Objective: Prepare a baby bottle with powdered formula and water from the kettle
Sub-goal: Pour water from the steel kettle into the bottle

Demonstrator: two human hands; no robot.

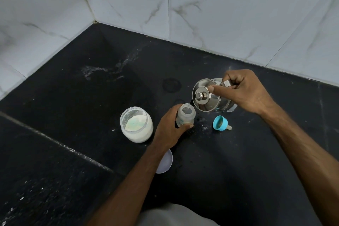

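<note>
Just right of frame centre, on the black speckled stone counter (238, 170): small clear plastic baby bottle (185, 115), upright, mouth open, long axis vertical. Wrapped around its lower body from the left — left hand (169, 130), fingers curled round the far side, thumb across the near side, a firm steadying grip. Directly up and to the right of the bottle mouth, tilted toward it, shiny stainless-steel kettle (211, 97), lid facing the camera, spout at the lower left just over the bottle's rim. Closed around the kettle's handle — right hand (245, 91), fingers curled on the handle, thumb stretched forward and pressing the lid so it cannot slide off. Seemingly a thin stream passing from spout to bottle; fill level too hard to read.

Deciding relation: spout above and slightly right of a narrow mouth, so any drift of the right hand sends water onto the counter; droplets already scattered just right of the bottle's base.

Left of the bottle, near the left wrist, round open glass jar of white formula powder (136, 124). Right of the bottle, on its side, blue screw ring with teat (221, 123), near the kettle's underside. Half hidden beneath the left forearm, pale round lid (166, 161). Open counter toward the upper left; white marble-tiled wall (238, 14) close behind the kettle, limiting room to swing back.
</note>
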